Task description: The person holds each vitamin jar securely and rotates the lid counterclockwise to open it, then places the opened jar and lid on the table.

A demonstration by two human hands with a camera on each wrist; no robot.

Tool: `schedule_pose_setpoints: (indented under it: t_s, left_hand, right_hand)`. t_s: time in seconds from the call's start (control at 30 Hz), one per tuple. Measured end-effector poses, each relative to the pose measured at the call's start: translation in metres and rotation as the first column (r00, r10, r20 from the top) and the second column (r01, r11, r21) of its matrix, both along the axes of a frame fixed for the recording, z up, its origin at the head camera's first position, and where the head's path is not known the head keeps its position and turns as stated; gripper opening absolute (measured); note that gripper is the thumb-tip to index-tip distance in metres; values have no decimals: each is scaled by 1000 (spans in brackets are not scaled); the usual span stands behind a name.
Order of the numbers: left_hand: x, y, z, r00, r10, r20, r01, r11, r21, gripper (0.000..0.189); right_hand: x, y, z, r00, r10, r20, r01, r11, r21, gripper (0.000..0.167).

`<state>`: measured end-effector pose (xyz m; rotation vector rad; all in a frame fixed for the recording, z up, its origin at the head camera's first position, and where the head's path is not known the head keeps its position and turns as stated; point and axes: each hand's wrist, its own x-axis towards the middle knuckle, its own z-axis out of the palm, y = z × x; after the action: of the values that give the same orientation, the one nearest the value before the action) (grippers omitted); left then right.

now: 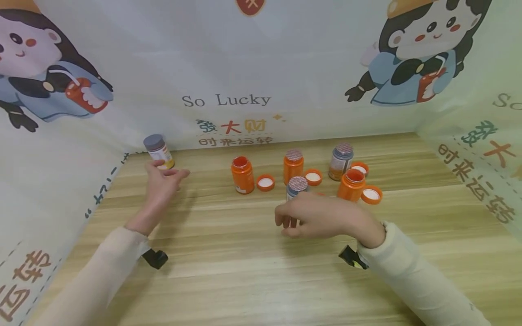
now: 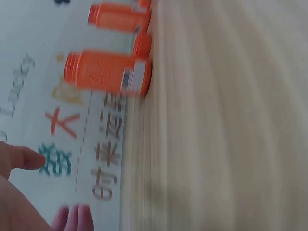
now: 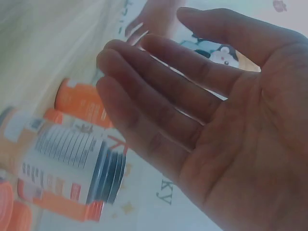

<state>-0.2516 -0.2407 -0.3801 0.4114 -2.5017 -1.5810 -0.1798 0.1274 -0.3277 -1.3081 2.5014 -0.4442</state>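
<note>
At the far left of the head view stands a pill bottle with a grey cap (image 1: 154, 143). My left hand (image 1: 162, 182) reaches up to it, its fingers apart and overlapping the bottle's lower part. In the left wrist view the thumb (image 2: 26, 158) and curved fingertips show with nothing between them. My right hand (image 1: 320, 215) hovers with loosely bent fingers just in front of an uncapped grey-necked bottle (image 1: 297, 184). The right wrist view shows its bare palm and relaxed fingers, with the white-labelled bottle (image 3: 62, 159) beside them.
Uncapped orange bottles (image 1: 242, 176) (image 1: 293, 167) (image 1: 350, 186) and another grey-necked bottle (image 1: 340, 163) stand along the back of the wooden table (image 1: 228, 267). Orange lids (image 1: 265, 183) (image 1: 313, 177) (image 1: 371, 195) lie among them. A printed cloth (image 1: 228, 54) hangs behind and along the sides.
</note>
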Motion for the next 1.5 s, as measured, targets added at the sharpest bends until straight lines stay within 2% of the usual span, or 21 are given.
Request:
schedule_pose_setpoints:
  t_s: [0.07,0.17,0.27,0.33,0.43,0.5,0.6,0.67,0.73,0.93,1.07,1.3,1.43,1.5]
  left_hand:
    - [-11,-18,2,996,85,-3,-85,996,-38,92]
    - [-29,-42,-1,987,159,-10,-159,984,-83,104]
    - [-43,-61,-6,984,174,38,-169,980,-105,108]
    - [-51,-69,-9,985,153,76,-146,985,-91,107]
    - [-65,-73,-14,988,110,109,-104,993,-58,105]
    - [-74,-72,-14,987,104,119,-106,994,11,108]
    - [-87,-70,-14,981,138,137,-153,982,107,110]
    - [-94,-71,-12,977,166,130,-188,965,182,110]
    - [-99,-73,-12,977,176,122,-196,965,173,108]
    - [-103,-83,-13,990,118,80,-118,993,-5,96]
    - [-102,-87,-12,994,86,73,-83,996,-43,87]
    - [-101,-80,-16,996,82,45,-81,996,-32,81]
    - [-95,-69,-20,995,90,47,-90,996,-4,78]
    - [-91,-63,-20,997,64,41,-65,998,16,76]
  right_hand:
    - [1,-3,0,1000,9,6,-9,1000,-4,12]
    - [2,-7,-2,1000,11,9,-11,1000,4,12]
    - [2,-11,-4,999,15,30,-16,1000,24,14]
    - [2,-13,-6,999,17,48,-18,999,34,15]
    - [2,-14,-7,998,11,64,-14,999,42,17]
    - [2,-14,-8,998,4,66,-7,999,45,17]
    - [2,-13,-9,998,1,61,-4,999,46,18]
    - [2,-13,-11,999,2,54,-5,999,49,18]
    - [2,-14,-12,999,6,46,-9,999,53,18]
    - [3,-15,-13,999,-1,43,-1,998,62,18]
    - [3,-14,-13,999,-14,52,10,998,70,18]
    - [1,-11,-14,999,-28,46,24,996,83,18]
    - [1,-9,-16,999,-25,46,21,996,88,17]
    - [0,-9,-16,999,-26,47,22,996,90,18]
